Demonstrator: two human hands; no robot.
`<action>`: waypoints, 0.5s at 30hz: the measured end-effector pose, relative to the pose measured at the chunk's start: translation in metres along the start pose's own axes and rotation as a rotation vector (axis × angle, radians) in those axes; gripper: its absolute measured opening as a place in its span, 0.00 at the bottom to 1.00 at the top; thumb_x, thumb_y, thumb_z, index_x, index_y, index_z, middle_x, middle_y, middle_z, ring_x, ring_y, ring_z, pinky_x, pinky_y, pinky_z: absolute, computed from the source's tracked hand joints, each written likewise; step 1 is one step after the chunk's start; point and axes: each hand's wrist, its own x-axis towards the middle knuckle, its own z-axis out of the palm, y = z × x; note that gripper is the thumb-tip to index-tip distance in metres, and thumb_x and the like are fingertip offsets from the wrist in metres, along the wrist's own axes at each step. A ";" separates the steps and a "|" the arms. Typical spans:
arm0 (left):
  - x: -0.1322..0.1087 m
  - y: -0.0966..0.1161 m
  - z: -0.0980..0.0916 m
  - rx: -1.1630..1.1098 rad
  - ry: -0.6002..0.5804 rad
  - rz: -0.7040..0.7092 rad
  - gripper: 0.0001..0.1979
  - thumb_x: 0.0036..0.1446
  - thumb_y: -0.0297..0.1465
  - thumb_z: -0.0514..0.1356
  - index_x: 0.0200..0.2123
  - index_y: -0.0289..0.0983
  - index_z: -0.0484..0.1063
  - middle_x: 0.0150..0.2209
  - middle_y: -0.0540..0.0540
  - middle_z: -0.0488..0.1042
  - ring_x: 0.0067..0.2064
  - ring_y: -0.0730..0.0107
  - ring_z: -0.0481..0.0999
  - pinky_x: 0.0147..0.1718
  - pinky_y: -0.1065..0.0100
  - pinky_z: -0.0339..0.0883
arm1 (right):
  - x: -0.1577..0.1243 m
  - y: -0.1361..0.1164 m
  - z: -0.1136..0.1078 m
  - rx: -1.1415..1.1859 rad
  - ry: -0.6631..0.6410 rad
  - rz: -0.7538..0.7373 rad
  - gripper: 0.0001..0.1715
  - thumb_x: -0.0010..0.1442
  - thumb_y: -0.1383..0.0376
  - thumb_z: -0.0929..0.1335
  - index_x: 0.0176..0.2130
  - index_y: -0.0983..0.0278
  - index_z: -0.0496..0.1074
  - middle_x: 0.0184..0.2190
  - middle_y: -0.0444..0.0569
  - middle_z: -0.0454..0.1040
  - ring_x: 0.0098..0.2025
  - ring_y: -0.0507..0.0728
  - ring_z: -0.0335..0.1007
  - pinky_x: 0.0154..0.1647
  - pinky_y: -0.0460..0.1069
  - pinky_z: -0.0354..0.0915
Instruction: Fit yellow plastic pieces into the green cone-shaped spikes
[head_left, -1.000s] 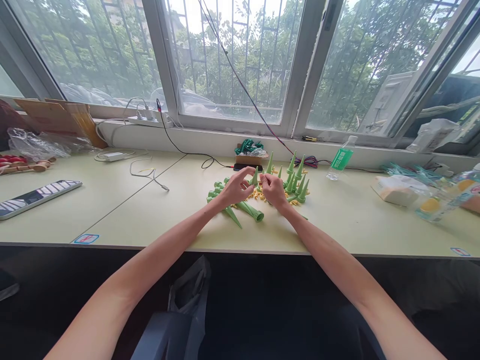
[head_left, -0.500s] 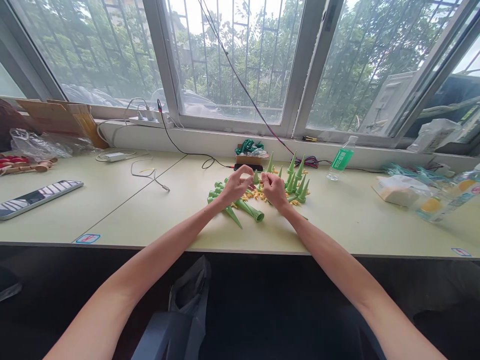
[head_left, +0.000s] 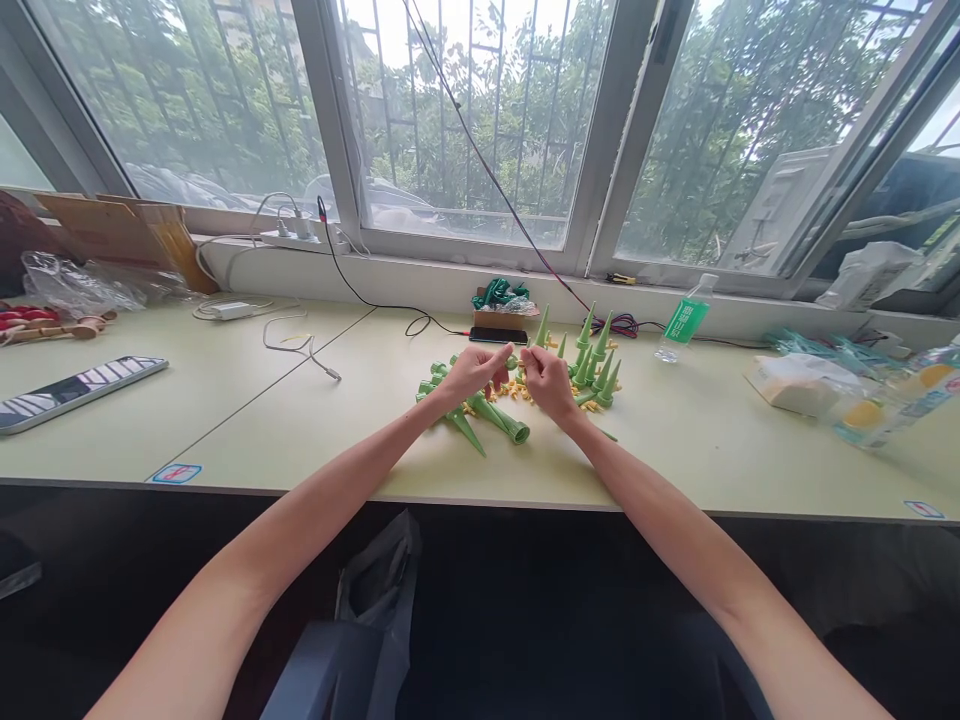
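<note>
My left hand point(head_left: 471, 374) and my right hand point(head_left: 550, 384) meet over a heap of green plastic cones on the pale table point(head_left: 300, 430). Both hands are closed, pinching one small green cone point(head_left: 512, 362) between their fingertips. Several cones lie on their sides point(head_left: 495, 417) under and left of my hands. Several more stand upright point(head_left: 594, 358) just right of my right hand. Small yellow pieces point(head_left: 514, 391) are scattered between the cones.
A phone point(head_left: 498, 336) and a green bundle point(head_left: 499, 293) lie behind the cones. A green-labelled bottle point(head_left: 682, 318) stands by the window ledge. Plastic bags point(head_left: 817, 380) are at the right, a keyboard point(head_left: 75, 388) and white cables point(head_left: 292, 345) at the left.
The small cone between my fingers has tipped from upright to lying sideways and sits lower. The fingers of my left hand have curled in closer. The view has shifted slightly.
</note>
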 end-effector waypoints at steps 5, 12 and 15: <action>-0.003 -0.003 -0.003 0.094 0.024 0.080 0.28 0.56 0.53 0.60 0.23 0.32 0.74 0.21 0.45 0.73 0.21 0.74 0.72 0.17 0.75 0.66 | 0.000 0.001 0.001 0.024 -0.001 0.015 0.21 0.67 0.55 0.59 0.25 0.61 0.58 0.18 0.40 0.58 0.22 0.51 0.52 0.27 0.47 0.51; -0.005 -0.002 -0.005 0.315 0.074 0.250 0.22 0.56 0.48 0.63 0.25 0.33 0.75 0.24 0.48 0.73 0.23 0.75 0.72 0.21 0.76 0.66 | 0.002 0.002 0.001 0.026 0.028 0.018 0.22 0.67 0.55 0.59 0.23 0.60 0.54 0.17 0.40 0.56 0.22 0.51 0.50 0.26 0.48 0.49; -0.004 -0.001 -0.004 0.344 0.112 0.368 0.20 0.54 0.46 0.64 0.25 0.34 0.76 0.27 0.46 0.73 0.28 0.74 0.73 0.25 0.76 0.69 | 0.002 0.002 0.001 0.031 0.032 0.021 0.23 0.66 0.55 0.59 0.23 0.60 0.53 0.17 0.41 0.56 0.22 0.51 0.50 0.25 0.48 0.49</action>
